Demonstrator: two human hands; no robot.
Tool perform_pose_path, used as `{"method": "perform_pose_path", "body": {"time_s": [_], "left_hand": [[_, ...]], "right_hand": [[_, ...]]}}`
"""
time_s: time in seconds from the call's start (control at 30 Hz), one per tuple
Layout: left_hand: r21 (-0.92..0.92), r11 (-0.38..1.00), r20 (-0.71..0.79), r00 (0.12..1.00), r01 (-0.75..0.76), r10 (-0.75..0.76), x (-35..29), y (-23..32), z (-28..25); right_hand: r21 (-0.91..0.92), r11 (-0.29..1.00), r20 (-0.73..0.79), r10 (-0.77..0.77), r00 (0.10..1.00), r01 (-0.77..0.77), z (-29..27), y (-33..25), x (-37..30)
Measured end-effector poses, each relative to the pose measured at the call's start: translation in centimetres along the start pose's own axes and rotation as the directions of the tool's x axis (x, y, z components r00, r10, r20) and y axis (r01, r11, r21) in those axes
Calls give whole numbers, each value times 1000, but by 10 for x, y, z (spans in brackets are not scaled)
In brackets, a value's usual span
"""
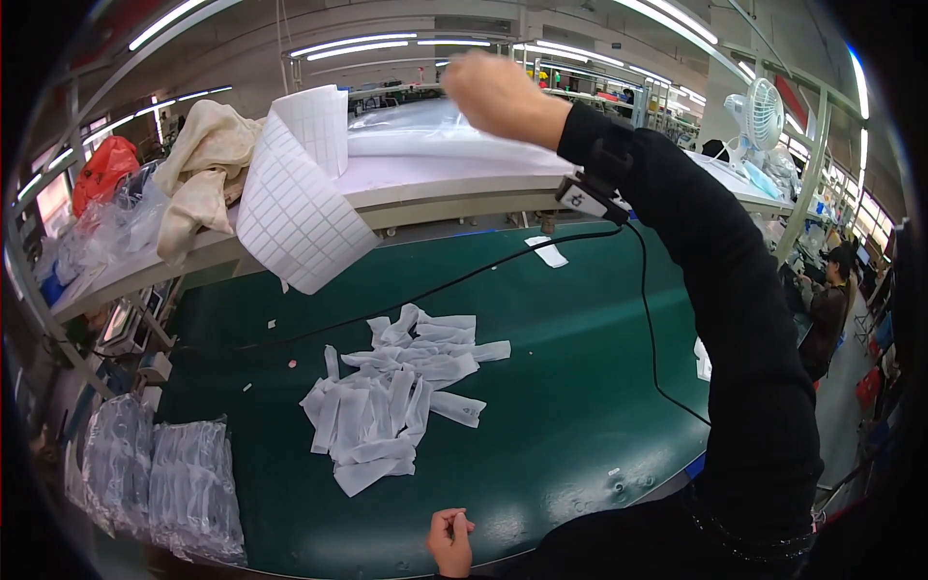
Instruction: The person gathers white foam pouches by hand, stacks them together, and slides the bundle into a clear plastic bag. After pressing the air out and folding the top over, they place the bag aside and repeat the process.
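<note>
My right arm stretches up in a black sleeve. My right hand (505,100) is raised in front of the upper shelf and smeared by motion, so its fingers cannot be made out. At the near edge of the green table (561,387), my left hand (450,541) is closed with its fingers curled in. Whatever it may hold is hidden. Ahead of it lies a loose heap of white translucent sleeve-like pouches (391,396). A strip of blank white labels (304,208) hangs in a curl off the shelf, left of my right hand.
Stacks of clear plastic-wrapped packs (198,488) lie at the near left. The shelf (464,184) carries beige cloth (208,145), a red bag (106,172), plastic sheeting (411,130) and a white fan (762,116). A black cable (435,297) crosses above the table. A person (827,309) is at the right.
</note>
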State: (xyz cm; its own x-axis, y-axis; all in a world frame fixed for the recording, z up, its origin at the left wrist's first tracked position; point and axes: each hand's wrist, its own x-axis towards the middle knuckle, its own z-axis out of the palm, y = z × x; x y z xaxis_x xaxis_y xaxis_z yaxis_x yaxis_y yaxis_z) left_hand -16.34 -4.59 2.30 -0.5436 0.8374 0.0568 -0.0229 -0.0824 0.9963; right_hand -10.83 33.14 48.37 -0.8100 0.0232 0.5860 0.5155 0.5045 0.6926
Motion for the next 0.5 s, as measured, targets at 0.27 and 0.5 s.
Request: {"method": "perform_pose_path", "body": {"time_s": [0.27,0.5], "left_hand": [[112,990,55,994,90,-97,-18,-11,2],[23,966,254,936,-259,245,-9,21,39]], "right_hand": [[273,876,-388,479,788,-398,2,60,16],[562,827,-708,502,497,-35,-148,-13,-70]]}}
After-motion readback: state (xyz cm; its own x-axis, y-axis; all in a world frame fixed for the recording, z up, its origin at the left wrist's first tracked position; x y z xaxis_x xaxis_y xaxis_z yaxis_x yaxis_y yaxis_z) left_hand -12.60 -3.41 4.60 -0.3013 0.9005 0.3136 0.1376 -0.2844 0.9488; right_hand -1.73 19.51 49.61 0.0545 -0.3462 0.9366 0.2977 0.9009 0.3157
